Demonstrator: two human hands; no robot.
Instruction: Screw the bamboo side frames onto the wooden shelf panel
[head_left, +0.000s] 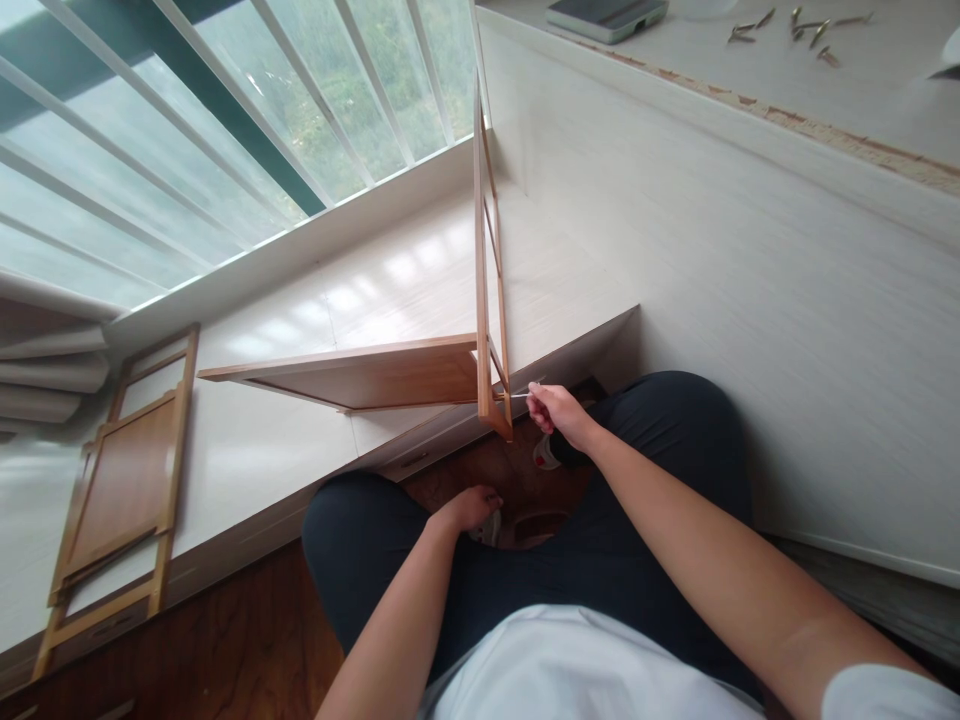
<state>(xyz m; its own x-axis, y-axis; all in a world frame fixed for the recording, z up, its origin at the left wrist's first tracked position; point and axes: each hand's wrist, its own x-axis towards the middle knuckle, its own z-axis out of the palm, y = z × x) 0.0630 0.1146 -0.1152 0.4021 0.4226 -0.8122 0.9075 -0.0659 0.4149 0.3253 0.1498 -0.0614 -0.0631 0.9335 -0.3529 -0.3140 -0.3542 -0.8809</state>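
My right hand [556,412] pinches the short end of a thin metal hex key [515,396]. Its shaft reaches left to the lower end of a wooden frame [482,270], which stands on edge on the white ledge. A wooden panel [375,378] meets this frame near its lower end and extends left. Between my knees, my left hand [474,508] hangs with its fingers curled, apart from the wood. Whether anything is inside those fingers is hidden.
Another wooden frame with a panel [124,480] lies on the ledge [262,440] at left. Several screws [817,32] and a phone [607,15] are on the raised white surface at upper right. A barred window [322,100] lies beyond; a white side wall [720,250] stands right.
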